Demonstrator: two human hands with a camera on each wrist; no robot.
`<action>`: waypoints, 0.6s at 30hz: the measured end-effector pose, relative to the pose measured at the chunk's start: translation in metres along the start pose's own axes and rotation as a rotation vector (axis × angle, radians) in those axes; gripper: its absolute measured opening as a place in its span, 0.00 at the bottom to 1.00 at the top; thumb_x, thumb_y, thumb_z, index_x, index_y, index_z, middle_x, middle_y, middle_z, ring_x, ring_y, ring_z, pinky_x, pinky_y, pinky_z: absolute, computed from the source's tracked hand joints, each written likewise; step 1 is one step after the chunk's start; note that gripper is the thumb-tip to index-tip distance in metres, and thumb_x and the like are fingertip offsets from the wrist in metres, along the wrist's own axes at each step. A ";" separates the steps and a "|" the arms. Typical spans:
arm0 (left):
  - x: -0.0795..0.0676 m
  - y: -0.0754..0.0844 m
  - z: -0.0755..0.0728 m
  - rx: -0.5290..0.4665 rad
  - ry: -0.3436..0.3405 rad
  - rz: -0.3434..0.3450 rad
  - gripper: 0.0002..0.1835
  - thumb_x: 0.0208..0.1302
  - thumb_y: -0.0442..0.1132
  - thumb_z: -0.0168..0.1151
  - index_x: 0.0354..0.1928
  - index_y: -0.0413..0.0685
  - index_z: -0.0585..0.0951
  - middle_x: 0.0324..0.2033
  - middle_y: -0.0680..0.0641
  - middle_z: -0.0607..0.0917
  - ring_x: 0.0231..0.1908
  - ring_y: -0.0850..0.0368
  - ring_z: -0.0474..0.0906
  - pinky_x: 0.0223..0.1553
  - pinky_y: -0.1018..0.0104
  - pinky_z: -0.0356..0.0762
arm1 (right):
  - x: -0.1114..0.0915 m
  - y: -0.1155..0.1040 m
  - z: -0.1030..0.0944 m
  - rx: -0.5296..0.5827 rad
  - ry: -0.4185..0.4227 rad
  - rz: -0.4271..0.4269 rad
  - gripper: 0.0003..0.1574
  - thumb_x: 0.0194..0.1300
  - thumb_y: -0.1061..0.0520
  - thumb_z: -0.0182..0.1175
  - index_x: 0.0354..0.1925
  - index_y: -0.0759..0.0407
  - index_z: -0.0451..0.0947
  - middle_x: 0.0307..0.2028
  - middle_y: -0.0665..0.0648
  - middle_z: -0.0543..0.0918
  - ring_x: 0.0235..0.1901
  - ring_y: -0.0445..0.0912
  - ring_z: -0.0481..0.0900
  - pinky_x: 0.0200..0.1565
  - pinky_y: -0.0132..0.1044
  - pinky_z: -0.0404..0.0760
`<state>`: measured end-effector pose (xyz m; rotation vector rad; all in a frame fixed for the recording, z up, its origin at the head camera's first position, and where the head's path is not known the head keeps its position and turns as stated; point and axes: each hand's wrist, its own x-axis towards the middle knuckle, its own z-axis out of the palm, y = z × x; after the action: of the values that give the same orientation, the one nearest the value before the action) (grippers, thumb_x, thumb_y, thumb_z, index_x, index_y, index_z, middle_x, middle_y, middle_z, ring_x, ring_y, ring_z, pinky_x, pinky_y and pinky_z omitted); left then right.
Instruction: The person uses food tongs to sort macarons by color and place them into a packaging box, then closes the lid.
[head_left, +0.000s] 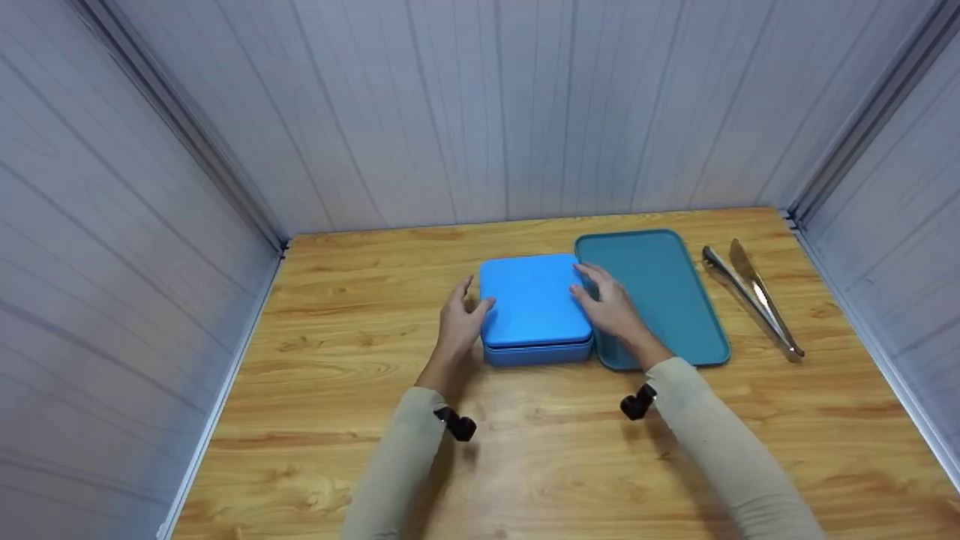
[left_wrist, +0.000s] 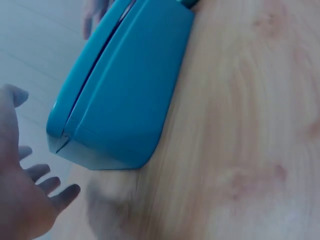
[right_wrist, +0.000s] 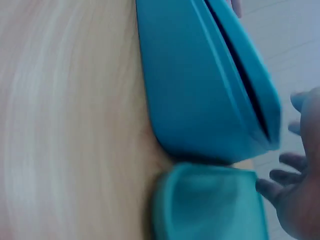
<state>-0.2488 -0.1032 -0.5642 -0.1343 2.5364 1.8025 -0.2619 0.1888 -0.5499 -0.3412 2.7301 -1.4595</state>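
Note:
A blue box (head_left: 538,355) stands on the table with its flat blue lid (head_left: 534,300) on top. A dark gap shows between lid and box, wider in the right wrist view. My left hand (head_left: 459,324) is at the box's left side, fingers spread; in the left wrist view, the left hand (left_wrist: 25,195) appears apart from the box. On the other side, my right hand (head_left: 613,306) has its fingers and thumb by the lid's right edge. The right wrist view shows that right hand (right_wrist: 305,175) with fingers extended, holding nothing.
A teal tray (head_left: 660,292) lies right of the box, partly under my right forearm. Farther right are metal tongs (head_left: 757,300), their arms spread. Panelled walls (head_left: 465,112) enclose the wooden table (head_left: 337,375) at the back and both sides.

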 end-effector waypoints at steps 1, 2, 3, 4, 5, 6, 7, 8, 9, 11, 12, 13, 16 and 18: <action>0.001 0.000 0.002 -0.002 -0.009 -0.018 0.41 0.84 0.48 0.63 0.90 0.45 0.61 0.89 0.37 0.64 0.90 0.36 0.58 0.90 0.38 0.59 | 0.001 0.001 0.002 0.016 0.003 0.027 0.40 0.91 0.50 0.53 0.88 0.64 0.60 0.88 0.74 0.58 0.90 0.70 0.53 0.89 0.69 0.54; 0.005 -0.004 0.004 0.011 -0.011 -0.024 0.41 0.84 0.50 0.63 0.90 0.44 0.61 0.89 0.36 0.64 0.89 0.36 0.60 0.89 0.40 0.61 | 0.001 0.002 0.005 0.029 0.003 0.049 0.41 0.91 0.49 0.52 0.89 0.64 0.57 0.89 0.73 0.56 0.91 0.69 0.51 0.89 0.68 0.53; 0.009 -0.008 0.006 0.025 -0.017 -0.029 0.42 0.84 0.51 0.62 0.90 0.43 0.61 0.88 0.36 0.65 0.89 0.36 0.61 0.89 0.41 0.63 | 0.001 0.002 0.007 0.042 0.004 0.064 0.42 0.91 0.49 0.52 0.90 0.64 0.55 0.90 0.73 0.55 0.91 0.69 0.50 0.90 0.67 0.52; 0.010 -0.008 0.007 0.026 -0.025 -0.036 0.42 0.84 0.51 0.61 0.90 0.41 0.61 0.88 0.36 0.65 0.89 0.36 0.61 0.89 0.42 0.63 | 0.002 0.003 0.009 0.053 0.002 0.071 0.43 0.92 0.49 0.51 0.91 0.64 0.53 0.90 0.73 0.54 0.91 0.68 0.49 0.90 0.66 0.51; 0.009 -0.008 0.008 0.028 -0.034 -0.038 0.42 0.85 0.51 0.60 0.90 0.40 0.60 0.88 0.36 0.65 0.89 0.37 0.62 0.89 0.43 0.63 | 0.002 0.003 0.012 0.062 0.002 0.078 0.43 0.92 0.48 0.50 0.91 0.64 0.51 0.90 0.72 0.53 0.91 0.68 0.49 0.91 0.65 0.51; 0.009 -0.009 0.009 0.027 -0.042 -0.041 0.42 0.85 0.51 0.60 0.90 0.40 0.60 0.88 0.35 0.65 0.89 0.37 0.62 0.89 0.44 0.63 | 0.002 0.003 0.014 0.064 0.003 0.081 0.44 0.92 0.48 0.50 0.91 0.63 0.50 0.91 0.72 0.53 0.92 0.67 0.49 0.91 0.64 0.51; 0.008 -0.010 0.010 0.026 -0.049 -0.042 0.42 0.85 0.51 0.59 0.90 0.39 0.59 0.88 0.35 0.65 0.89 0.38 0.62 0.89 0.44 0.63 | 0.002 0.003 0.015 0.066 0.005 0.084 0.44 0.92 0.48 0.50 0.91 0.63 0.50 0.91 0.71 0.53 0.92 0.67 0.49 0.91 0.64 0.51; 0.007 -0.010 0.010 0.025 -0.052 -0.039 0.42 0.85 0.51 0.59 0.90 0.38 0.59 0.88 0.35 0.65 0.89 0.38 0.61 0.89 0.44 0.63 | 0.001 0.003 0.017 0.067 0.006 0.082 0.43 0.92 0.48 0.50 0.92 0.63 0.50 0.91 0.71 0.53 0.92 0.67 0.49 0.91 0.63 0.51; 0.003 -0.007 0.011 0.010 -0.059 -0.045 0.41 0.86 0.49 0.59 0.90 0.38 0.58 0.88 0.36 0.64 0.90 0.39 0.60 0.90 0.43 0.60 | 0.001 0.003 0.018 0.068 0.010 0.082 0.43 0.92 0.49 0.50 0.91 0.62 0.50 0.91 0.70 0.54 0.92 0.66 0.49 0.91 0.63 0.52; -0.001 -0.004 0.013 -0.010 -0.054 -0.042 0.42 0.86 0.48 0.59 0.90 0.37 0.57 0.89 0.36 0.62 0.90 0.40 0.58 0.90 0.43 0.58 | 0.000 0.003 0.019 0.064 0.017 0.078 0.42 0.92 0.50 0.50 0.91 0.62 0.51 0.90 0.70 0.55 0.91 0.66 0.51 0.90 0.63 0.54; -0.002 -0.004 0.013 -0.016 -0.047 -0.036 0.42 0.86 0.47 0.59 0.90 0.37 0.57 0.89 0.36 0.63 0.90 0.40 0.58 0.90 0.43 0.58 | 0.000 0.003 0.018 0.064 0.018 0.077 0.41 0.92 0.50 0.50 0.91 0.61 0.52 0.90 0.70 0.56 0.91 0.66 0.51 0.90 0.63 0.54; -0.003 -0.004 0.014 -0.018 -0.038 -0.027 0.42 0.85 0.47 0.60 0.90 0.37 0.57 0.89 0.35 0.63 0.90 0.40 0.59 0.90 0.43 0.58 | 0.000 0.002 0.018 0.066 0.017 0.079 0.41 0.93 0.49 0.50 0.91 0.61 0.52 0.90 0.69 0.56 0.91 0.65 0.52 0.90 0.63 0.55; -0.006 -0.002 0.015 -0.032 -0.008 0.007 0.41 0.85 0.45 0.61 0.89 0.36 0.58 0.88 0.34 0.65 0.89 0.39 0.61 0.89 0.43 0.60 | 0.000 0.001 0.018 0.072 0.013 0.079 0.41 0.93 0.48 0.48 0.91 0.60 0.51 0.90 0.69 0.55 0.91 0.65 0.51 0.90 0.63 0.55; -0.008 -0.001 0.015 -0.030 0.006 0.031 0.41 0.84 0.44 0.61 0.89 0.35 0.59 0.87 0.33 0.66 0.88 0.38 0.62 0.89 0.43 0.61 | 0.001 0.002 0.019 0.073 0.030 0.078 0.42 0.92 0.44 0.49 0.91 0.59 0.53 0.90 0.69 0.57 0.91 0.65 0.52 0.90 0.65 0.55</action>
<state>-0.2412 -0.0886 -0.5698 -0.1026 2.5305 1.8544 -0.2604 0.1740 -0.5623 -0.2103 2.6708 -1.5516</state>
